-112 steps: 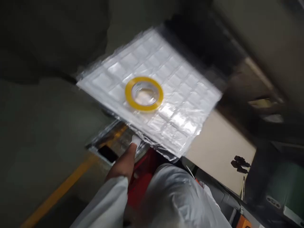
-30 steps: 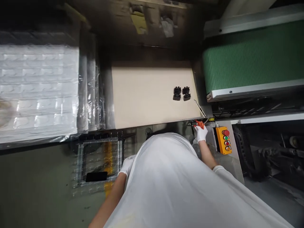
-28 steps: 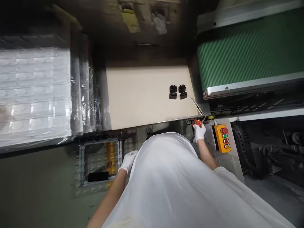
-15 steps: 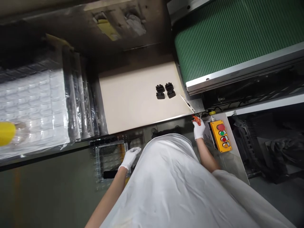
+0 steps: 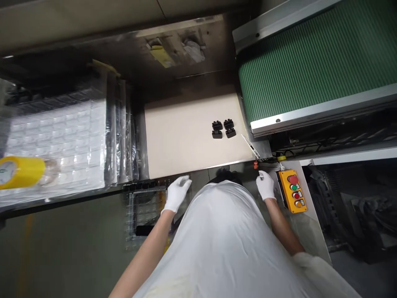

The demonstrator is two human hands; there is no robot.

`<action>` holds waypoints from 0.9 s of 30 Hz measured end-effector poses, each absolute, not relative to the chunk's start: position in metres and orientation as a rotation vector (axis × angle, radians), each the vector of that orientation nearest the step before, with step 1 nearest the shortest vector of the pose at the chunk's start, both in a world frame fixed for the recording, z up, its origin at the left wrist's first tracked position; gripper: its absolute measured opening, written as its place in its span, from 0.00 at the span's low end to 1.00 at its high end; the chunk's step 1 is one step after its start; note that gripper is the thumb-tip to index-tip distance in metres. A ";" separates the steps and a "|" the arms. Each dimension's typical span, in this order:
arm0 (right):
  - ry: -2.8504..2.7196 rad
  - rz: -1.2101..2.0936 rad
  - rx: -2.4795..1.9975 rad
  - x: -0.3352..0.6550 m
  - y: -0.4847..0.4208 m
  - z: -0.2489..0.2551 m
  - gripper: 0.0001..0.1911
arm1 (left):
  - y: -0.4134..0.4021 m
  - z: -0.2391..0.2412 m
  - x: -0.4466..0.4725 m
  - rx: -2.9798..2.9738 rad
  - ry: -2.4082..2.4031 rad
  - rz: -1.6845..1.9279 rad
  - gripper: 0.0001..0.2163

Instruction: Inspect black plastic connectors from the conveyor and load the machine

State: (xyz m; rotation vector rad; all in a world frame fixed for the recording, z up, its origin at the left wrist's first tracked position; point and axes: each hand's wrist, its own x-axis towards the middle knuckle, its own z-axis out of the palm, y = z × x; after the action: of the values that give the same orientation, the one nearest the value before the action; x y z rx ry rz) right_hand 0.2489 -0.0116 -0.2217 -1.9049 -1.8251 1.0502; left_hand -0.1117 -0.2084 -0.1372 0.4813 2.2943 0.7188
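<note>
Head view, quick check: what's in the hands?

Nothing visible. Left hand (image 5: pixel 177 193), white glove, grip open and empty, hovering over a clear tray (image 5: pixel 145 211) at the near edge of the tabletop (image 5: pixel 186 136). Right hand (image 5: pixel 265 185), also gloved, grip open too.

What's the right hand nearest to?

A small orange part (image 5: pixel 256 164), just beyond the fingertips and not held. It sits by the tabletop's near right corner, but I can't tell what it rests on. Too small to identify.

Anything else close by?

Tweezers (image 5: pixel 249 145) lie at the tabletop's right edge, with four black blocks (image 5: pixel 223 128) just left of them. Control box (image 5: pixel 292 191) sits right of the right hand, and a green conveyor belt (image 5: pixel 310 70) runs along the far right.

And far left?

Stacked blister sheets (image 5: pixel 56 145), with a yellow tape roll (image 5: pixel 21 172) at the frame edge. Can't tell if the roll touches them.
</note>
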 end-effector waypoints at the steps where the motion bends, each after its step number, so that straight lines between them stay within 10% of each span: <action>1: -1.886 1.016 -1.869 0.247 -0.014 -0.209 0.20 | -0.184 -0.135 -0.115 0.581 2.300 0.723 0.16; 12: -2.691 0.611 -1.378 0.070 0.097 -0.114 0.28 | 0.044 -0.130 -0.135 1.638 2.035 0.389 0.24; 27: -3.041 0.374 -1.426 0.076 0.075 -0.119 0.22 | 0.005 -0.144 -0.125 1.735 1.814 0.202 0.15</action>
State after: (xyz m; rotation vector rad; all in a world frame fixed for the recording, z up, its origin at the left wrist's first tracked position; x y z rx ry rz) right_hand 0.0764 0.0750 -0.1190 -1.4262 -3.0413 0.3737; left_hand -0.1253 0.0053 -0.1436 1.7349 1.8135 0.2021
